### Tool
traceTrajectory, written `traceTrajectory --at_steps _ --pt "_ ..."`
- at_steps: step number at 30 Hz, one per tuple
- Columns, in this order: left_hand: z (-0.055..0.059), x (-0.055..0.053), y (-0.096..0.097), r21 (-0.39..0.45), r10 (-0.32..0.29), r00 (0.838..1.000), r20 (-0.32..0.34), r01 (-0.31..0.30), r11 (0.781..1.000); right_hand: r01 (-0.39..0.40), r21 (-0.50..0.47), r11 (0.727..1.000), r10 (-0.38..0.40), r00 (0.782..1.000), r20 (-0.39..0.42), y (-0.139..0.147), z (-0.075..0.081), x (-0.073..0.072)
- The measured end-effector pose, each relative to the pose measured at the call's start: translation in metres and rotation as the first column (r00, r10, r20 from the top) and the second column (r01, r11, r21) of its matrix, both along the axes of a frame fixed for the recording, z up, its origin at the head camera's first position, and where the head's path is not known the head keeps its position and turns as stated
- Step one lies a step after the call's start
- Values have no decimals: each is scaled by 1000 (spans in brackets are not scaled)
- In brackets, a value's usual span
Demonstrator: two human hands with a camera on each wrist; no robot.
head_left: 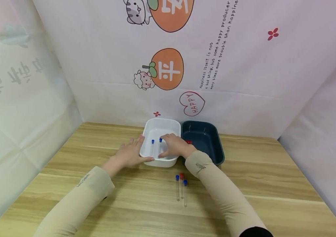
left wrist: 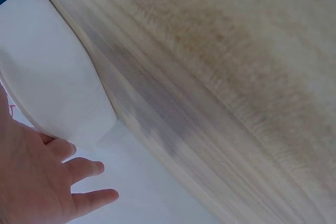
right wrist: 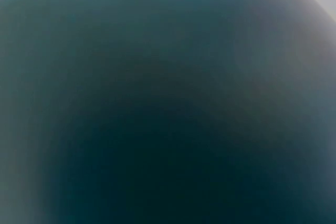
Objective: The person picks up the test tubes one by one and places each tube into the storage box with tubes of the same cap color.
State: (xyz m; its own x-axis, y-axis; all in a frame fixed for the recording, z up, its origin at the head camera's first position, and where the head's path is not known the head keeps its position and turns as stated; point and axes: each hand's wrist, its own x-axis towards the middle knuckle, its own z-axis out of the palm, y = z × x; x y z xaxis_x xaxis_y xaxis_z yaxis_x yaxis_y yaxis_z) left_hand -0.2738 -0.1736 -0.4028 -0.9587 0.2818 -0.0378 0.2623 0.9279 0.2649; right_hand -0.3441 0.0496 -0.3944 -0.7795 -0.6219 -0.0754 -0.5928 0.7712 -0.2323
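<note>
In the head view, my left hand (head_left: 131,154) rests at the near left corner of a white plastic basin (head_left: 163,162), thumb along the front rim. The left wrist view shows its fingers spread beside the basin wall (left wrist: 58,66). My right hand (head_left: 174,144) reaches into the basin. Its index finger and thumb stand apart at a blue-capped test tube (head_left: 160,140); whether they pinch it is unclear. Left of it lies another blue-capped tube (head_left: 152,142), roughly parallel. The right wrist view is filled by a dark blurred surface, and the hand is not visible there.
A dark blue basin (head_left: 222,154) adjoins the white one on the right, with red caps (head_left: 189,142) partly hidden behind my right wrist. On the wooden table (head_left: 138,204) in front lie two blue-capped tubes (head_left: 177,187) and a red-capped tube (head_left: 181,186). Printed cloth walls surround the table.
</note>
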Motion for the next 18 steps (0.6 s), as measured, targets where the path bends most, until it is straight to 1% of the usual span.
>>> traceTrajectory --at_steps 6,12,18 --pt "0 0 -1 -2 1 1000 -2 -1 1000 7 24 1000 -7 1000 4 -10 -3 -3" --pt "-3 -1 -1 6 -3 1000 -5 3 1000 3 39 999 -4 1000 18 -19 -8 -7" --pt "-3 -2 -2 15 6 1000 4 -6 1000 11 54 998 -12 1000 26 -25 -7 -6"
